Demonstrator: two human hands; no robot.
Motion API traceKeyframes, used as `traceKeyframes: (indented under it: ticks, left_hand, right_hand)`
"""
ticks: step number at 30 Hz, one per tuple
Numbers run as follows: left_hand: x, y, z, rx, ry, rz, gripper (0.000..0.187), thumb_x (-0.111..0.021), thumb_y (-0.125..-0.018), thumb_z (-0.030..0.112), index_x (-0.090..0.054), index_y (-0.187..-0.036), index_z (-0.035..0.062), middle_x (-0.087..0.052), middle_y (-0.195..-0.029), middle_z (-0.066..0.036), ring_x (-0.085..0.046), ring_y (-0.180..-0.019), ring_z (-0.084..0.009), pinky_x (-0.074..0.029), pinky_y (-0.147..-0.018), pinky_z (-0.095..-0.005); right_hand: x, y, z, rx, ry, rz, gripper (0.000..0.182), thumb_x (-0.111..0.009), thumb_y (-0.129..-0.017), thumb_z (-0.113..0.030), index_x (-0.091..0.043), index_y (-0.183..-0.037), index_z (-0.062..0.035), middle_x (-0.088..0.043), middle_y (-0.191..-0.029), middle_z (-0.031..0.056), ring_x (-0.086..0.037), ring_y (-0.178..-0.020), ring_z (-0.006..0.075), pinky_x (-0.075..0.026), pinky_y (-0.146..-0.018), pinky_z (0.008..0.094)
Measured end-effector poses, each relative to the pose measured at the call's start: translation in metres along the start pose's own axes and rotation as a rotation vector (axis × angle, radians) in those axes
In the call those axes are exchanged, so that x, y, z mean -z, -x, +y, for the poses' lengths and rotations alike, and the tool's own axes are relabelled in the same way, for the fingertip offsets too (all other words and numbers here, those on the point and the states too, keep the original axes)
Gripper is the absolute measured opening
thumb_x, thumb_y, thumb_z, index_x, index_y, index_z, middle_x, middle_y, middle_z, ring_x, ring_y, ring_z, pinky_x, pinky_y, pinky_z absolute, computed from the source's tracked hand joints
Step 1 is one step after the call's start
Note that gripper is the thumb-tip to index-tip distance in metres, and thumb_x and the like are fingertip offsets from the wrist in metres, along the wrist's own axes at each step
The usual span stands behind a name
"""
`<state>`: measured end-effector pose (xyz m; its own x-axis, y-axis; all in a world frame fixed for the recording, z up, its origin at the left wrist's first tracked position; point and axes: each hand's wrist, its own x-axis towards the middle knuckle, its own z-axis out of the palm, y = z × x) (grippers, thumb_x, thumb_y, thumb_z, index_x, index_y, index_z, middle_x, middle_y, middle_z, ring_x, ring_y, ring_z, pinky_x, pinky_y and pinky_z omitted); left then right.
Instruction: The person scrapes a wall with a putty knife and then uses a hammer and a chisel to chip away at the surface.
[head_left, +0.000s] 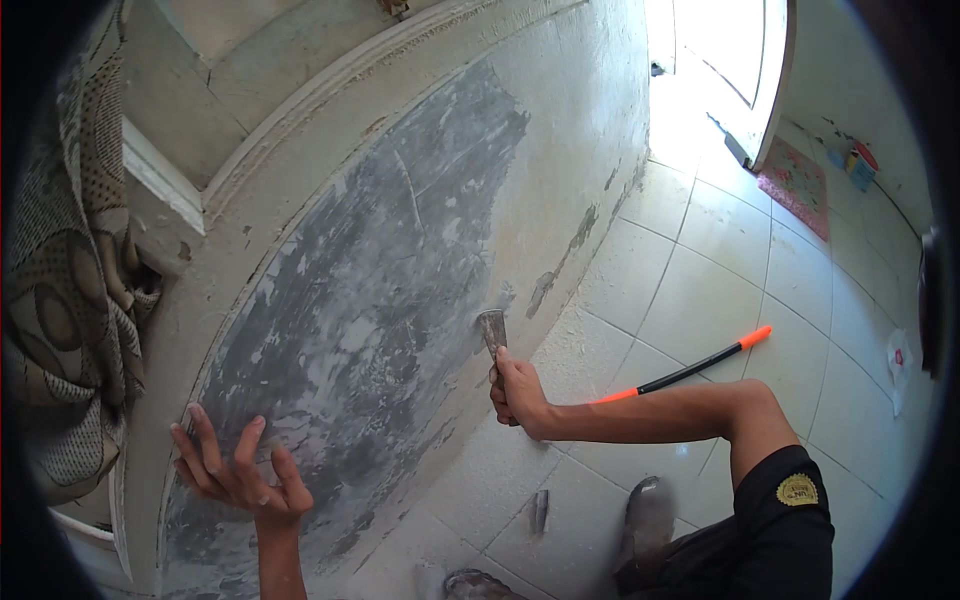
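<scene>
My right hand is wrapped round a scraper, whose blade edge meets the wall near the right border of a large grey patch. Pale, flaking paint surrounds that patch. Lower left, my left hand has its fingers spread, with the fingertips at or close to the wall near the patch's left edge; nothing is in it. Whether the fingertips touch the wall is hard to tell.
A patterned curtain hangs at the left. On the dusty tiled floor lie an orange and black rod and a small dark piece near my shoes. A pink mat lies by the bright doorway.
</scene>
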<state>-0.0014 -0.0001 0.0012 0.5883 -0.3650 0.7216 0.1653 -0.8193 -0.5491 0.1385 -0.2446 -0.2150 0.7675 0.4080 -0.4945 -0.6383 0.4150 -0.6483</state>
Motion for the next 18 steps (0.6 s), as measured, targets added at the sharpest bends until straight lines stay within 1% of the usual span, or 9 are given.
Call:
traceKeyframes:
  ticks: [3, 5, 9, 10, 12, 14, 15, 16, 18]
  left_hand:
    - [0.001, -0.004, 0.008, 0.009, 0.047, 0.028, 0.026, -0.049, -0.095, 0.027, -0.06, -0.115, 0.0154, -0.042, -0.152, -0.019, -0.022, -0.148, -0.0391, -0.007, -0.119, -0.0519]
    - [-0.003, -0.009, 0.026, -0.022, 0.382, 0.113, 0.024, -0.053, -0.094, 0.025, -0.06, -0.114, 0.0145, -0.045, -0.15, -0.018, -0.029, -0.146, -0.0389, -0.009, -0.12, -0.0537]
    - [-0.03, -0.021, 0.101, -0.455, 0.978, -0.313, 0.04, -0.057, -0.092, 0.033, -0.06, -0.125, 0.0112, -0.052, -0.144, -0.015, -0.043, -0.139, -0.0334, -0.022, -0.119, -0.05]
    - [-0.039, -0.025, 0.121, -0.502, 0.976, -0.339, 0.044, -0.055, -0.094, 0.038, -0.059, -0.129, 0.0106, -0.053, -0.143, -0.015, -0.042, -0.139, -0.0326, -0.024, -0.119, -0.0488]
    - [-0.061, -0.023, 0.145, -0.569, 0.966, -0.367, 0.049, -0.052, -0.095, 0.042, -0.058, -0.132, 0.01, -0.053, -0.142, -0.015, -0.042, -0.14, -0.0318, -0.026, -0.119, -0.0476]
    - [-0.089, -0.017, 0.161, -0.616, 1.025, -0.437, 0.057, -0.046, -0.097, 0.049, -0.057, -0.134, 0.0072, -0.054, -0.141, -0.017, -0.044, -0.138, -0.0334, -0.026, -0.118, -0.0485]
    - [-0.102, -0.012, 0.163, -0.592, 1.045, -0.481, 0.069, -0.038, -0.098, 0.059, -0.058, -0.133, 0.0037, -0.056, -0.138, -0.018, -0.045, -0.137, -0.0335, -0.027, -0.118, -0.0482]
    - [-0.109, -0.008, 0.163, -0.606, 1.037, -0.483, 0.069, -0.038, -0.098, 0.059, -0.058, -0.133, 0.0037, -0.056, -0.138, -0.018, -0.045, -0.137, -0.0335, -0.027, -0.118, -0.0482]
    - [-0.118, -0.002, 0.165, -0.558, 1.027, -0.446, 0.083, -0.032, -0.093, 0.073, -0.059, -0.128, 0.0026, -0.059, -0.134, -0.015, -0.047, -0.136, -0.0301, -0.027, -0.118, -0.0479]
  right_hand:
    - [-0.023, 0.003, 0.004, -0.039, -0.106, 0.081, 0.047, -0.038, -0.104, -0.055, -0.042, -0.082, -0.0137, -0.032, -0.054, -0.0016, -0.027, -0.04, 0.0118, -0.023, -0.039, 0.0298]
    - [-0.034, -0.001, 0.015, -0.003, -0.153, 0.086, 0.046, -0.037, -0.104, -0.054, -0.042, -0.083, -0.013, -0.033, -0.056, -0.0022, -0.029, -0.041, 0.0115, -0.024, -0.039, 0.0298]
    - [-0.03, 0.008, 0.01, -0.026, -0.211, 0.049, 0.043, -0.037, -0.104, -0.05, -0.045, -0.086, -0.0121, -0.04, -0.059, -0.0016, -0.035, -0.042, 0.0109, -0.027, -0.04, 0.0284]
    - [-0.032, 0.01, 0.011, -0.014, -0.217, 0.043, 0.043, -0.037, -0.104, -0.05, -0.045, -0.086, -0.0121, -0.04, -0.059, -0.0016, -0.035, -0.042, 0.0109, -0.027, -0.04, 0.0284]
    - [-0.036, 0.018, 0.021, 0.241, 0.024, 0.015, 0.039, -0.039, -0.104, -0.045, -0.049, -0.088, -0.012, -0.044, -0.061, -0.0005, -0.04, -0.042, 0.011, -0.029, -0.039, 0.0276]
    - [-0.04, 0.032, 0.021, 0.256, -0.036, 0.016, 0.031, -0.042, -0.104, -0.037, -0.051, -0.089, -0.0111, -0.048, -0.063, 0.0, -0.044, -0.043, 0.011, -0.031, -0.038, 0.0276]
    - [-0.036, 0.021, 0.029, 0.227, -0.037, -0.025, 0.025, -0.041, -0.104, -0.035, -0.051, -0.098, -0.0127, -0.049, -0.066, 0.0002, -0.044, -0.044, 0.0106, -0.031, -0.037, 0.0282]
    - [-0.036, 0.016, 0.033, 0.197, -0.039, -0.068, 0.022, -0.041, -0.103, -0.034, -0.051, -0.107, -0.0142, -0.05, -0.068, 0.0004, -0.044, -0.044, 0.0102, -0.031, -0.036, 0.0288]
    - [-0.035, 0.013, 0.039, 0.289, -0.047, -0.088, 0.023, -0.037, -0.105, -0.034, -0.05, -0.104, -0.0147, -0.048, -0.066, 0.0002, -0.042, -0.042, 0.0092, -0.029, -0.035, 0.0275]
